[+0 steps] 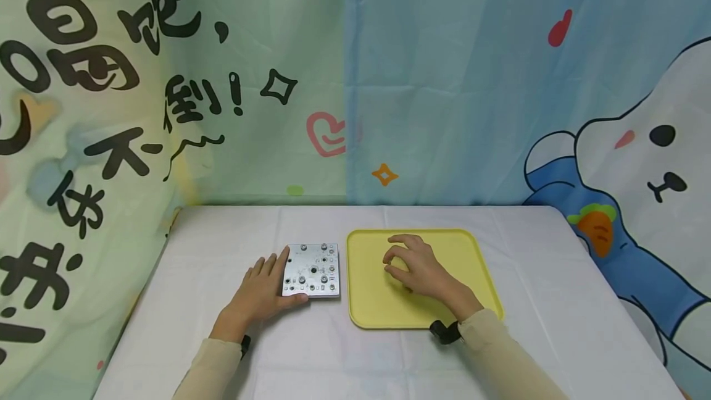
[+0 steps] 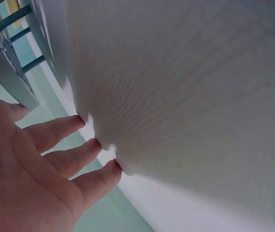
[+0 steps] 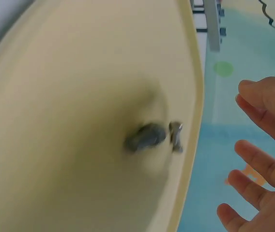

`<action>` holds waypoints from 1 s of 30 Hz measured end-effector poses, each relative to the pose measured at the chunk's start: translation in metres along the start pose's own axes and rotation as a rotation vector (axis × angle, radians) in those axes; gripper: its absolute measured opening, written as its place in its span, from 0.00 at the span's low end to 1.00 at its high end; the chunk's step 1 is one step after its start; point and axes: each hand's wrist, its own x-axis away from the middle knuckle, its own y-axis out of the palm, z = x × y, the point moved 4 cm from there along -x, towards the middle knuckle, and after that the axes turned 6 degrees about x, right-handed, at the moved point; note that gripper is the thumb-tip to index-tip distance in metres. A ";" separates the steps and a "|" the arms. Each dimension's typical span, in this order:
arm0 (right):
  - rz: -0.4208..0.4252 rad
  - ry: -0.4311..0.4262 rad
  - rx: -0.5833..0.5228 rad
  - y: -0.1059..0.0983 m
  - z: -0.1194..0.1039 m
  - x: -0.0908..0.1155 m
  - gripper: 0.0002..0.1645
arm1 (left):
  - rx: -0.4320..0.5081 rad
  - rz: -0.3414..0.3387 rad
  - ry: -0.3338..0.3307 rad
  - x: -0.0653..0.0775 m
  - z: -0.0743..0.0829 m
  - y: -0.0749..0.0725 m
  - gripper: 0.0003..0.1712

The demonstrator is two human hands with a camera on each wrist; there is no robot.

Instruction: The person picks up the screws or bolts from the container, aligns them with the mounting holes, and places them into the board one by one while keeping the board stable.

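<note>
A flat metal plate (image 1: pixel 311 270) with several screws and holes lies on the white table, left of the yellow tray (image 1: pixel 358 310). Threaded screws (image 2: pixel 12 19) show beneath its top plate in the left wrist view. My left hand (image 1: pixel 261 292) rests at its left side, index finger along that edge and thumb at the near edge. The other fingertips touch the tablecloth. Over the tray hovers my right hand (image 1: pixel 416 267), fingers loosely bent and holding nothing. Below it on the tray are a blurred dark piece (image 3: pixel 145 137) and a small metal piece (image 3: pixel 175 137).
The white-covered table (image 1: pixel 378 363) runs back to a printed curtain (image 1: pixel 444 79). A raised rim (image 1: pixel 422 231) borders the tray. A black wrist camera (image 1: pixel 444 332) sits at the right cuff, over the tray's near edge.
</note>
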 end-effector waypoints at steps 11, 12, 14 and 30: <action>-0.012 0.085 0.026 -0.006 0.031 0.025 0.07 | -0.009 -0.001 -0.009 0.000 -0.003 0.003 0.65; -0.018 0.086 0.029 -0.007 0.033 0.026 0.07 | -0.008 -0.001 -0.010 0.000 -0.003 0.003 0.65; -0.031 0.084 0.026 -0.008 0.037 0.027 0.06 | -0.010 -0.002 -0.011 0.000 -0.003 0.003 0.65; -0.220 -0.067 -0.181 0.002 0.044 0.028 0.19 | -0.010 -0.009 -0.001 -0.001 -0.001 0.002 0.65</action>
